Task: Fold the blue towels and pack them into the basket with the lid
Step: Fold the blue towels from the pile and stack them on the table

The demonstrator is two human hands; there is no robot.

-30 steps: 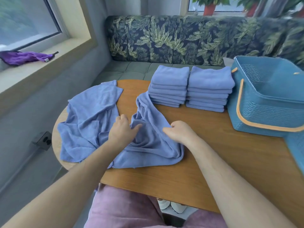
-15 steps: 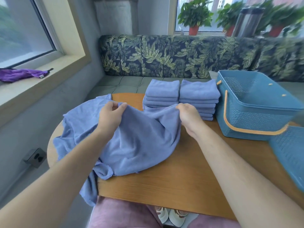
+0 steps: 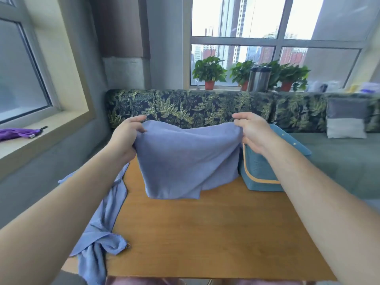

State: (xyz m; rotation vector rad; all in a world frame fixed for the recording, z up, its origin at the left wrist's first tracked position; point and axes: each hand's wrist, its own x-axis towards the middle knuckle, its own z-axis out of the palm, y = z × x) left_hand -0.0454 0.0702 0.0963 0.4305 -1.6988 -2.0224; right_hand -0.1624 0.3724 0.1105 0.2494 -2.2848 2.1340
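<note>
A blue towel point(image 3: 185, 161) hangs in the air above the wooden table point(image 3: 205, 233), held up by its top edge. My left hand point(image 3: 125, 138) grips the top left corner and my right hand point(image 3: 251, 132) pinches the top right corner. Its lower edge hangs just above the tabletop. A second blue towel point(image 3: 102, 229) lies crumpled along the table's left edge, partly hanging off. The blue basket point(image 3: 259, 171) with an orange handle stands at the right, behind my right forearm. The raised towel hides the stacks of folded towels.
A leaf-patterned bench back point(image 3: 185, 108) runs behind the table, with a grey cushion point(image 3: 346, 118) at the right. Potted plants point(image 3: 209, 73) and a metal flask point(image 3: 259, 79) stand on the far sill. A purple cloth point(image 3: 18, 133) lies on the left sill.
Both hands have lifted the towel off the table and spread it up in front of me. The view has tilted upward, and the folded stacks are now hidden behind the towel.
</note>
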